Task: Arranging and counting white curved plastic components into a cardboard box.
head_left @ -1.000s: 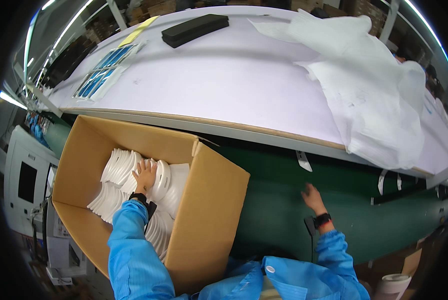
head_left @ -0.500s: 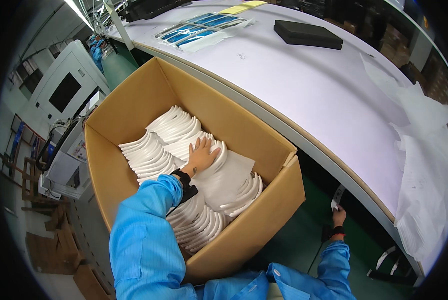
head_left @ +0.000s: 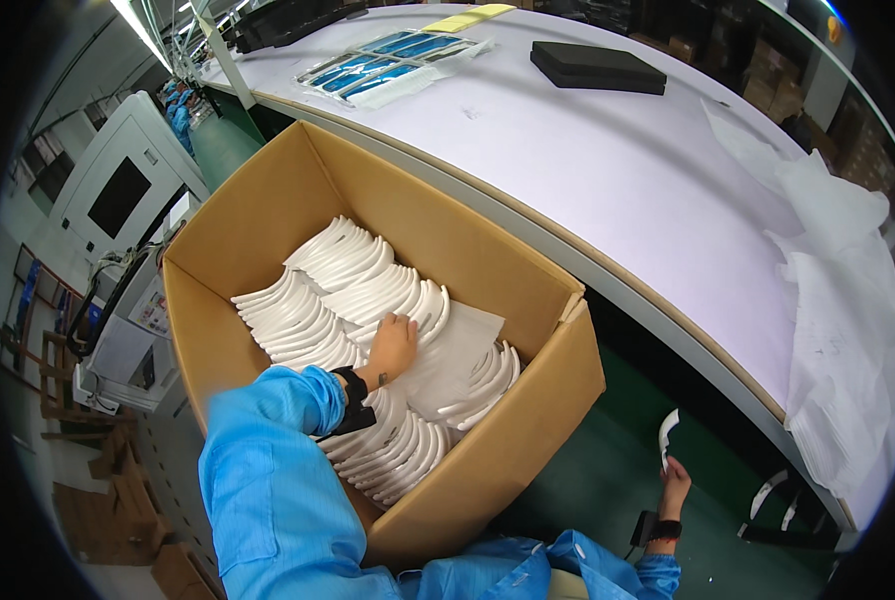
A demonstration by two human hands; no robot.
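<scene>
A large cardboard box (head_left: 468,490) holds rows of curved white plastic strips (head_left: 343,255), nested side by side, with a thin white sheet (head_left: 465,345) among them. Deep in the box, my left hand (head_left: 395,345) rests on the strips beside that sheet, its fingers curled in. What lies under those fingertips is hidden. Outside the box on the right, low beside the table, my right hand (head_left: 675,485) grips one curved white strip (head_left: 667,438) by its lower end, the strip standing up from the fingers.
A long white-topped table (head_left: 608,190) runs along the right of the box. On it are a black flat block (head_left: 598,68), blue panels (head_left: 388,62) and crumpled white sheeting (head_left: 838,330). More curved white pieces (head_left: 768,492) sit below the table edge; a white machine (head_left: 118,190) stands left.
My left hand's spread fingers have curled in, and the hand has drawn slightly nearer. My right hand has shifted lower with its strip, which now shows more fully out from the table.
</scene>
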